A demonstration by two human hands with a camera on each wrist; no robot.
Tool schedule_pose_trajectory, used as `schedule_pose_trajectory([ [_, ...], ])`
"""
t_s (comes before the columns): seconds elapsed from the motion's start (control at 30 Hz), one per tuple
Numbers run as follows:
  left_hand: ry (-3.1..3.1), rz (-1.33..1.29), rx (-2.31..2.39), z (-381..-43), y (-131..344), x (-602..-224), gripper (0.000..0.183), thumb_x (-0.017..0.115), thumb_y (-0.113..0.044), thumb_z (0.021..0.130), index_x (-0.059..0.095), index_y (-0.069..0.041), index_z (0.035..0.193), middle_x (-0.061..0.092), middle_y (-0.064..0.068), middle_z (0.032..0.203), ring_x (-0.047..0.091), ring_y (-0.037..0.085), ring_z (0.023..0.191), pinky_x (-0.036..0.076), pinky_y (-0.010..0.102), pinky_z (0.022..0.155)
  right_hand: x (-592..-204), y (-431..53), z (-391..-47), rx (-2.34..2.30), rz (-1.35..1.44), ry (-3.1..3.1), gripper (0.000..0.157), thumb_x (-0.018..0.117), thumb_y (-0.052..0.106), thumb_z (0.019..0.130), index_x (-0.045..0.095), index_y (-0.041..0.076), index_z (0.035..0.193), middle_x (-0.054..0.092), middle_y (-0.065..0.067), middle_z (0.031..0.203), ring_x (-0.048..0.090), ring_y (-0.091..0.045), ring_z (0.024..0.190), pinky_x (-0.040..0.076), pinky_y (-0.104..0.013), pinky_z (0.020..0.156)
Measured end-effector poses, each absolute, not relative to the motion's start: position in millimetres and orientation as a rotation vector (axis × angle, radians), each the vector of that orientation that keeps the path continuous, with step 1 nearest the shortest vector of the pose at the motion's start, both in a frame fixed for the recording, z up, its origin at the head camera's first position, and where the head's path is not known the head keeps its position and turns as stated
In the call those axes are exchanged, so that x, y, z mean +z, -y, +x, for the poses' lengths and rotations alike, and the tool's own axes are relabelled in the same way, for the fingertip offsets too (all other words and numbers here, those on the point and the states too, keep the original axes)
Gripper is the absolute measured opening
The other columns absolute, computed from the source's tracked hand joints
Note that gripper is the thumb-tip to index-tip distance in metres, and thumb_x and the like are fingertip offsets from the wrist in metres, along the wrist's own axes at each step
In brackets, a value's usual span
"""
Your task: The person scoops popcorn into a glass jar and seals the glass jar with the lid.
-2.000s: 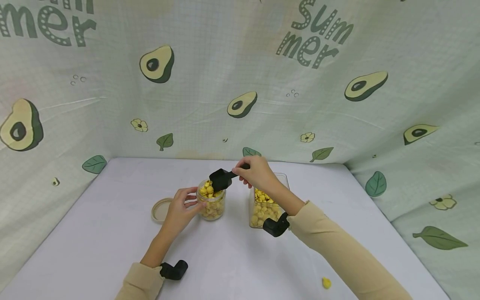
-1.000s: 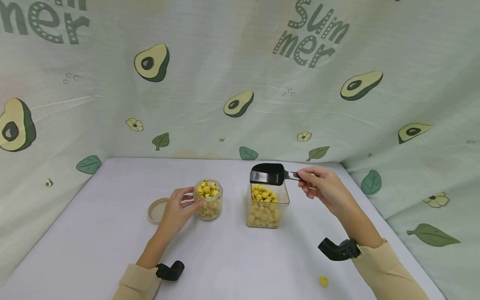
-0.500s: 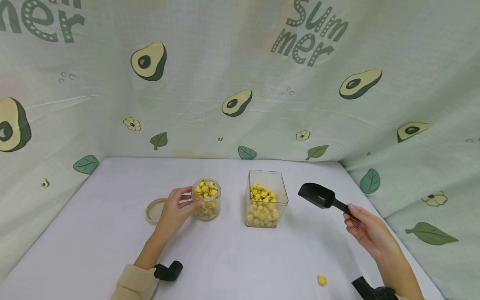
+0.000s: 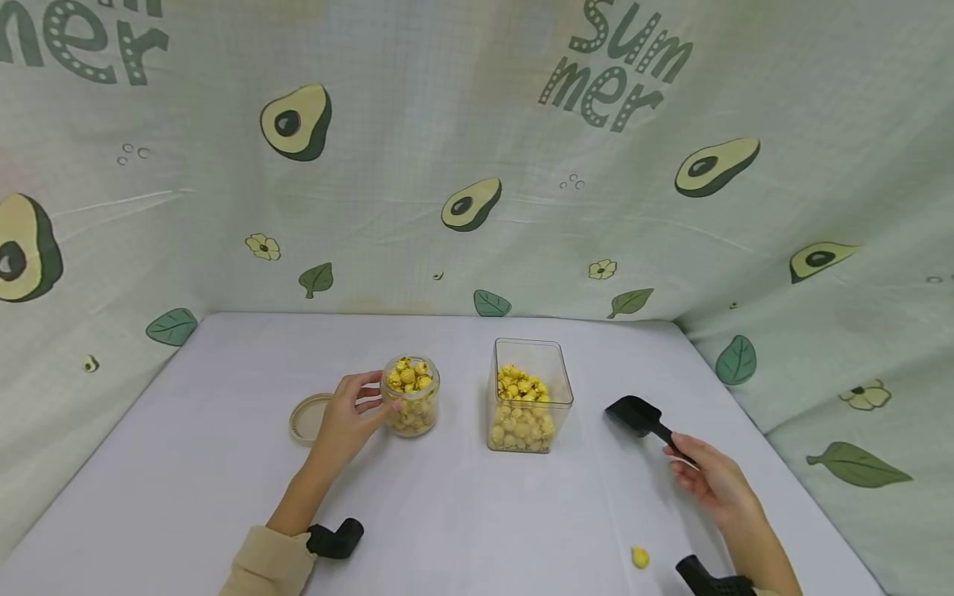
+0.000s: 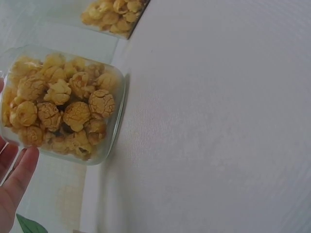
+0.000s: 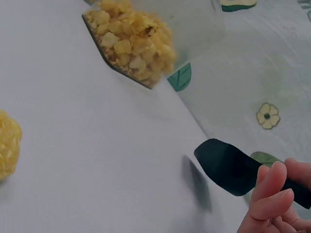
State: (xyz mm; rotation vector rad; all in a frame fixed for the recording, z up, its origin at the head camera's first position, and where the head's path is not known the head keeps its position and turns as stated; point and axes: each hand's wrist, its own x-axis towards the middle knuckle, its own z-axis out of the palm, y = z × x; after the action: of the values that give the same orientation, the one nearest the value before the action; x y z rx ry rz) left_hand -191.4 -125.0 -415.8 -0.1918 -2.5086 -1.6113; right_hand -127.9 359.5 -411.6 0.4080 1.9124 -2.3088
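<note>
My left hand (image 4: 350, 422) holds the side of a clear jar (image 4: 435, 404), thumb in front and fingers behind. Yellow popcorn (image 4: 409, 377) fills the jar, which stands upright; in the left wrist view its pieces press against the jar wall (image 5: 114, 141). On the right, my right hand (image 4: 717, 484) pinches the handle of a black scoop (image 4: 633, 413). The scoop is low over the table, its blade pointing away to the left, and a shadow lies beside it in the right wrist view. No popcorn shows in the scoop (image 6: 228, 167).
Between the hands stands a clear rectangular container (image 4: 559, 372), partly full of popcorn. A round lid (image 4: 295, 424) lies left of the jar, behind my left hand. One loose popcorn piece (image 4: 640, 556) lies near the front right of the white table (image 4: 477, 521). Patterned cloth (image 4: 387, 124) hangs behind.
The scoop was at the jar's mouth, then swung right over the container and past it. Over the last half second my right hand lowered it toward the table. My left hand stays on the jar.
</note>
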Motion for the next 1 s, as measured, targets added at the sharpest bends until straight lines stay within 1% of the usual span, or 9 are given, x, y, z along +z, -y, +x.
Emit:
schedule_pose_trajectory([
  [0.13, 2.509, -0.191, -1.612, -191, 125, -416, 0.059, 0.072, -0.026, 0.082, 0.046, -0.002, 0.129, 0.043, 0.014, 0.126, 0.052, 0.029, 0.112, 0.049, 0.038, 0.094, -415, -355, -130, -2.206, 0.498, -1.958, 0.017, 0.054, 0.017, 0.095, 0.063, 0.025, 0.084, 0.069, 0.011, 0.077, 0.058, 0.002, 0.061, 0.047, -0.012, 0.052],
  [0.23, 2.515, -0.187, -1.613, -192, 125, -416, 0.059, 0.072, -0.027, 0.082, 0.046, -0.002, 0.129, 0.043, 0.014, 0.126, 0.052, 0.03, 0.113, 0.049, 0.039, 0.095, -418, -352, -132, -2.097, 0.556, -2.034, 0.005, 0.06, 0.013, 0.09, 0.06, 0.018, 0.092, 0.069, 0.009, 0.077, 0.059, -0.001, 0.063, 0.05, -0.015, 0.054],
  [0.27, 2.513, -0.189, -1.612, -192, 124, -416, 0.059, 0.072, -0.027, 0.082, 0.046, -0.002, 0.129, 0.043, 0.015, 0.126, 0.052, 0.03, 0.113, 0.049, 0.039, 0.095, -419, -351, -132, -2.057, 0.566, -2.071, 0.008, 0.061, 0.012, 0.089, 0.06, 0.013, 0.097, 0.07, 0.008, 0.077, 0.06, -0.002, 0.064, 0.051, -0.017, 0.055],
  [0.4, 2.511, -0.185, -1.62, -192, 124, -416, 0.059, 0.072, -0.027, 0.082, 0.047, -0.002, 0.129, 0.043, 0.015, 0.125, 0.052, 0.03, 0.113, 0.049, 0.038, 0.095, -423, -348, -134, -1.853, 0.578, -2.277, 0.039, 0.065, 0.01, 0.086, 0.05, -0.01, 0.115, 0.07, 0.003, 0.079, 0.064, -0.006, 0.068, 0.055, -0.022, 0.062],
  [0.47, 2.511, -0.183, -1.623, -192, 124, -416, 0.059, 0.072, -0.027, 0.082, 0.047, -0.002, 0.129, 0.043, 0.015, 0.125, 0.052, 0.03, 0.113, 0.049, 0.038, 0.095, -423, -347, -133, -1.698, 0.588, -2.409, 0.05, 0.067, 0.015, 0.085, 0.048, -0.016, 0.119, 0.068, 0.004, 0.082, 0.061, -0.004, 0.07, 0.054, -0.022, 0.063],
  [0.67, 2.51, -0.183, -1.62, -192, 124, -416, 0.06, 0.072, -0.028, 0.082, 0.047, -0.002, 0.129, 0.043, 0.015, 0.125, 0.052, 0.03, 0.112, 0.049, 0.039, 0.095, -418, -346, -131, -1.403, 0.593, -2.6, 0.057, 0.067, 0.029, 0.084, 0.052, -0.01, 0.124, 0.067, 0.002, 0.097, 0.056, -0.001, 0.074, 0.046, -0.019, 0.066],
  [0.83, 2.518, -0.17, -1.606, -192, 125, -417, 0.06, 0.072, -0.027, 0.081, 0.046, -0.003, 0.129, 0.043, 0.014, 0.125, 0.052, 0.029, 0.112, 0.049, 0.038, 0.095, -414, -346, -128, -1.39, 0.568, -2.623, 0.057, 0.065, 0.028, 0.086, 0.05, -0.01, 0.126, 0.069, 0.004, 0.093, 0.059, 0.0, 0.073, 0.044, -0.016, 0.067],
  [0.93, 2.525, -0.167, -1.598, -192, 125, -416, 0.059, 0.072, -0.028, 0.081, 0.046, -0.003, 0.129, 0.043, 0.014, 0.126, 0.052, 0.028, 0.112, 0.049, 0.038, 0.094, -415, -350, -131, -1.392, 0.561, -2.641, 0.059, 0.064, 0.03, 0.087, 0.049, -0.01, 0.127, 0.069, 0.004, 0.094, 0.057, 0.0, 0.075, 0.045, -0.019, 0.069],
  [1.0, 2.521, -0.165, -1.603, -191, 124, -416, 0.059, 0.072, -0.028, 0.082, 0.046, -0.003, 0.129, 0.043, 0.013, 0.125, 0.052, 0.028, 0.112, 0.049, 0.038, 0.094, -420, -358, -135, -1.382, 0.562, -2.666, 0.061, 0.063, 0.036, 0.087, 0.048, -0.007, 0.129, 0.067, 0.006, 0.095, 0.056, 0.001, 0.077, 0.046, -0.02, 0.066],
])
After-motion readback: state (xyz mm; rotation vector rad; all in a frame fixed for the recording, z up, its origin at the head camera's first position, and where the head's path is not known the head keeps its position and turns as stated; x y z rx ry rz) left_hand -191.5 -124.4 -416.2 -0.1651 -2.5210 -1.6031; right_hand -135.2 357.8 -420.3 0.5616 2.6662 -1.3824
